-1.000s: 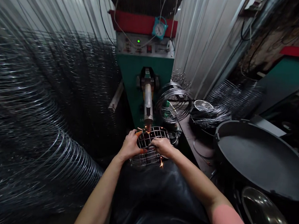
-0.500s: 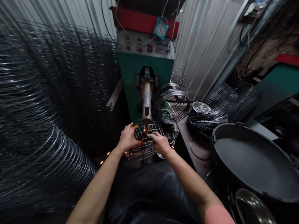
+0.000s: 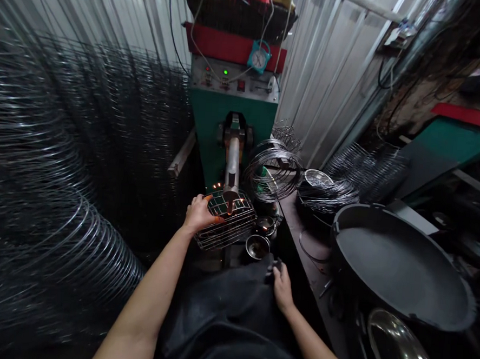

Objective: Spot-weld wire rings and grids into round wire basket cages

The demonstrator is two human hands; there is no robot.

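Observation:
My left hand, with orange coverings on its fingertips, is closed round the left side of a round wire basket. The basket sits tilted beneath the metal arm of a green spot welder; the arm's tip meets its wires, and a few sparks glow nearby. Lower and to the right, my right hand pinches the bunched edge of a black apron spread over my lap. Its fingertips are partly hidden by the dark material. Two small metal bowls, the nearer one clearer, stand right of the basket.
Tall stacks of wire rings fill the left side. On the bench at right lie a wire coil, a bundle of wires and a big black oval tray. A teal clock hangs on the welder.
My right hand has left the basket and moved down to the right, to the apron's edge. My left hand stays on the basket. Indicator lights on the welder's panel now glow green and red.

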